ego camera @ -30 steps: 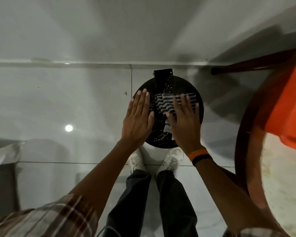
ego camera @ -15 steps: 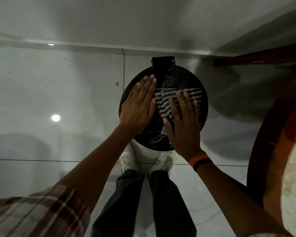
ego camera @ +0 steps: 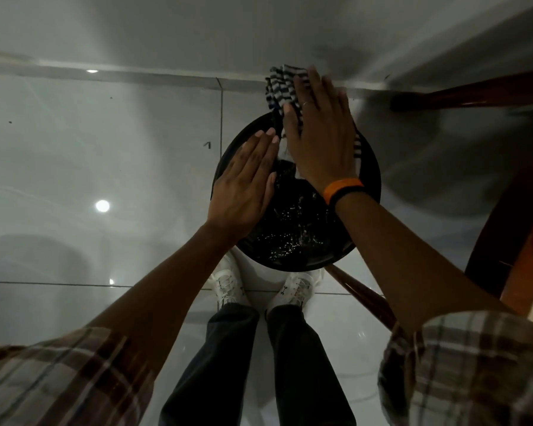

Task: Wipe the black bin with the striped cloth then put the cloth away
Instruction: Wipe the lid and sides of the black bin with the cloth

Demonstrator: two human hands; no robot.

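Striped cloth [ego camera: 282, 87] bunches under my right hand [ego camera: 320, 139] at the far edge of the black bin [ego camera: 293, 229], and I press it with a flat, open palm, fingers together, clamping nothing. Most of the fabric pokes out beyond my fingertips, over the rim toward the wall, so it could slide off the back if I push further. My left hand [ego camera: 243, 186] lies flat and open on the lid's left side, steadying it. Should that hand slip on the glossy, speckled top, the bin may tip against my white shoes [ego camera: 228, 287].
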